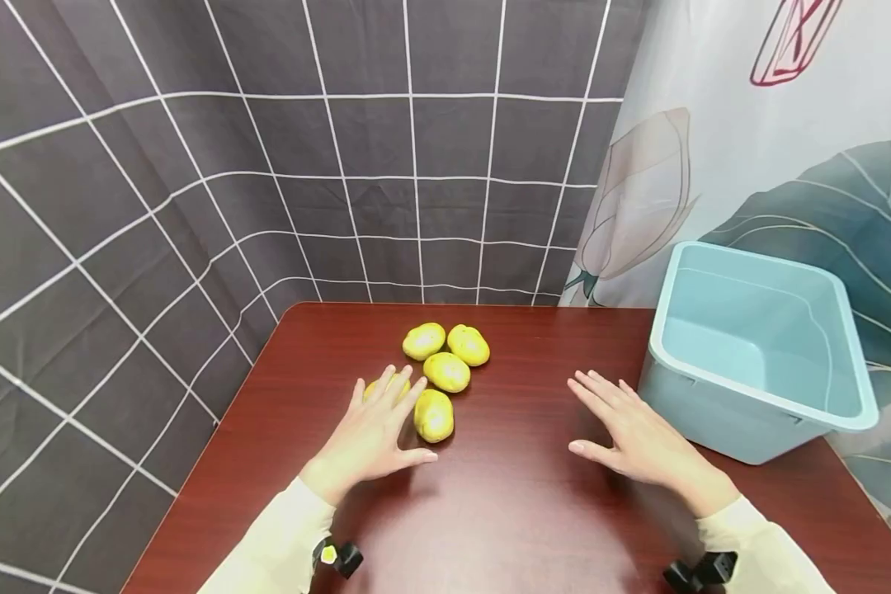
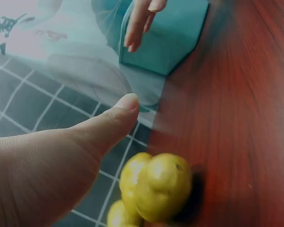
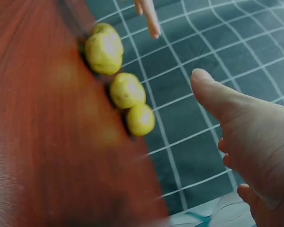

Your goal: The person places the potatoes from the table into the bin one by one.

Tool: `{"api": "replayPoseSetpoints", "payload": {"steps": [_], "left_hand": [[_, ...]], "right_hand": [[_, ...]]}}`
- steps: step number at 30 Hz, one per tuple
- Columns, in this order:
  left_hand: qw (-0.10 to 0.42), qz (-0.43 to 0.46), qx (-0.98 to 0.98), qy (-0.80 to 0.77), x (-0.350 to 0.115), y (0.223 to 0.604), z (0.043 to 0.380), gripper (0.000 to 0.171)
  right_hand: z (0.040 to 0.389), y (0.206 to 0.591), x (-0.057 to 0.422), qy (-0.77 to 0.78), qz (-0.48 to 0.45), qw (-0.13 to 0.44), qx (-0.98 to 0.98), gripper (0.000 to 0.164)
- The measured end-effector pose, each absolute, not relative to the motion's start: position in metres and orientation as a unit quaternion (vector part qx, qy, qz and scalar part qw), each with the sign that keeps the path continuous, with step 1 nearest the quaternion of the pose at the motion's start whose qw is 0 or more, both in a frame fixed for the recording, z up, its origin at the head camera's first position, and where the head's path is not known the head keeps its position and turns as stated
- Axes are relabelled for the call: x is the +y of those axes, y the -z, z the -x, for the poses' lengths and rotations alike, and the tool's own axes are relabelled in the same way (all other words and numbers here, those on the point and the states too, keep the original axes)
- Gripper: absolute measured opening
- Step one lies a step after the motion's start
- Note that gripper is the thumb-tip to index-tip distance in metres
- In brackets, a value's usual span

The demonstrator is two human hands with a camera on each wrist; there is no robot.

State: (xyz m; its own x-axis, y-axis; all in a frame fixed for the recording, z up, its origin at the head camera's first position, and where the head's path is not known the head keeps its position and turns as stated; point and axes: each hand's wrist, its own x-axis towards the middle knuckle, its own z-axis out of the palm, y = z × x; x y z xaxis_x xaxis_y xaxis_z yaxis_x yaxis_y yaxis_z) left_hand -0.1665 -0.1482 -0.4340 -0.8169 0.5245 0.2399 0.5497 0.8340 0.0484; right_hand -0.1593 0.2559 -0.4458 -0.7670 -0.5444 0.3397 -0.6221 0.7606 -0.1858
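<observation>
Potatoes (image 1: 447,373): five | hands (image 1: 371,436) (image 1: 636,433): two, both empty, fingers extended | blue bin (image 1: 735,421): one | table (image 1: 520,520): one

No legible text, label, number or sign anywhere.

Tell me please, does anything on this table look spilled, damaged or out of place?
Nothing stands out. Five potatoes lie grouped on the reddish-brown table, one partly hidden, with no clear damage on what shows. The light blue plastic bin stands upright to their right, and no spill is visible.
</observation>
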Motion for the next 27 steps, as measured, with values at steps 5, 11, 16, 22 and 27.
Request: {"api": "replayPoseSetpoints", "payload": {"steps": [5, 11, 16, 22, 27], "left_hand": [[0.117, 0.312, -0.942, 0.035, -0.131, 0.414, 0.170, 0.100], [0.104, 0.368, -0.924, 0.003, -0.090, 0.384, 0.175, 0.100], [0.086, 0.418, -0.904, 0.006, -0.039, 0.367, 0.180, 0.101], [0.072, 0.443, -0.893, -0.032, 0.032, 0.354, 0.193, 0.100], [0.046, 0.445, -0.892, -0.065, 0.095, 0.352, 0.197, 0.101]], "right_hand": [[0.152, 0.410, 0.259, -0.141, -0.352, 0.165, -0.911, 0.085], [0.143, 0.372, 0.286, -0.135, -0.349, 0.212, -0.903, 0.084], [0.152, 0.358, 0.334, -0.136, -0.278, 0.201, -0.929, 0.080], [0.176, 0.358, 0.398, -0.130, -0.181, 0.135, -0.965, 0.071], [0.189, 0.368, 0.434, -0.111, -0.108, 0.089, -0.984, 0.074]]}}
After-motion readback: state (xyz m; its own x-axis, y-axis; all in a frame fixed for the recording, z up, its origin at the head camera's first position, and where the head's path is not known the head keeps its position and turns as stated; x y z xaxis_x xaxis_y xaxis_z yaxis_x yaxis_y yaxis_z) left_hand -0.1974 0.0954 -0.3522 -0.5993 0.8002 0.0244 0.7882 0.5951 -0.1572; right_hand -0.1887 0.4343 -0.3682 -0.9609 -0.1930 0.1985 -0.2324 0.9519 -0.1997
